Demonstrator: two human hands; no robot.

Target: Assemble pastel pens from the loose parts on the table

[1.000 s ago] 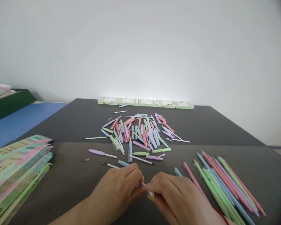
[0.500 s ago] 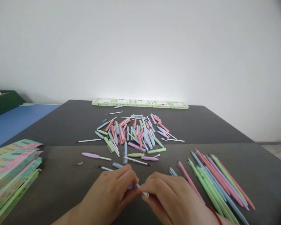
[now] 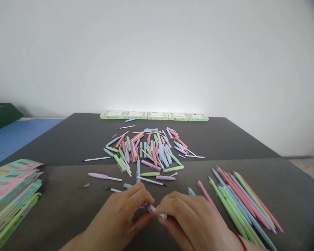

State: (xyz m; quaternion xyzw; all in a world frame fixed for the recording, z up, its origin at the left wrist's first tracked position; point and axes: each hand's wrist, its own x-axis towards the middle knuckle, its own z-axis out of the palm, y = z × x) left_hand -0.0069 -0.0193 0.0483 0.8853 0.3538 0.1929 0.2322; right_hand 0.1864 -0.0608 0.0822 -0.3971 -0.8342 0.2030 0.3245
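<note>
Left hand (image 3: pixel 121 216): thumb and fingers pinched closed around a purple pen part.
Right hand (image 3: pixel 191 218): fingertips gripping a white tube, just beside the left fingertips.
Step in hand: seemingly, joining or parting these two pieces; which of the two, one cannot tell. The next move calls for a firm pinch and ends kept in line.
Table (image 3: pixel 65 205): dark, in front of a pale wall.
Green bin (image 3: pixel 4 116): far left, cut off by the frame; only something pale shows inside.
Printed stack (image 3: pixel 14 195): pastel sheets or flat packs, near left; contents, if any, unclear.
Box row (image 3: pixel 158 115): five pale-green boxes along the far edge; what they hold cannot be told.
Pens (image 3: pixel 251 205): long, pastel, side by side at right.
Loose parts (image 3: pixel 162 155): scattered barrels and white refills, mid-table.
Purple pen part (image 3: pixel 149 208): mostly hidden by the left fingers.
White tube (image 3: pixel 161 215): slanted, its near end showing below the right fingertips.
</note>
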